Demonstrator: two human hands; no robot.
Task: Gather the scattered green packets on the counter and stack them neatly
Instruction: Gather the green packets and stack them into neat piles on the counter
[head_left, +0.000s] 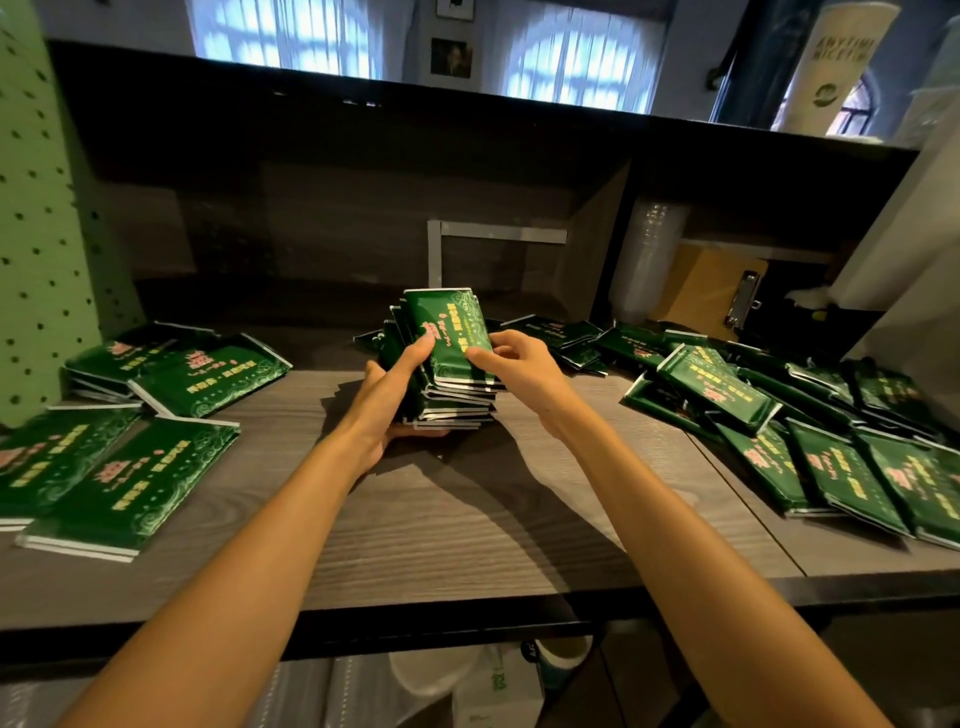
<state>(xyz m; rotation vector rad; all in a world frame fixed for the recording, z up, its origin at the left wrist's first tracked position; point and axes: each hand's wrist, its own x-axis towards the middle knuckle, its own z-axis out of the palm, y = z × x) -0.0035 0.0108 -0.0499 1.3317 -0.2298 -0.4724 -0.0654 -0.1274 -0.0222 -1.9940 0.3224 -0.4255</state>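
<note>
"Cradling the stack of green packets (447, 358) over the middle of the counter (467, 519), that's the left hand (387, 400): fingers curled underneath, thumb laid across the top packet's face."

"And the right hand (522, 366)?"

"Pinching the stack's right edge, thumb pressed flat on the top packet, fingers folded in round the side. Both hands are closed on it, neither one spread wide."

"Is the stack down on the wood?"

"Tilted, far end high, near end low by the left palm (whether it touches the counter, I can't tell from here)."

"More packets lying about?"

"A loose heap of packets (779, 415) sprawls on the right, overlapping every which way, well apart from the hands. On the left, tidier piles (130, 457) sit beside the green pegboard (36, 234). Behind the heap, a clipboard (711, 291) is propped up at the back."
</note>
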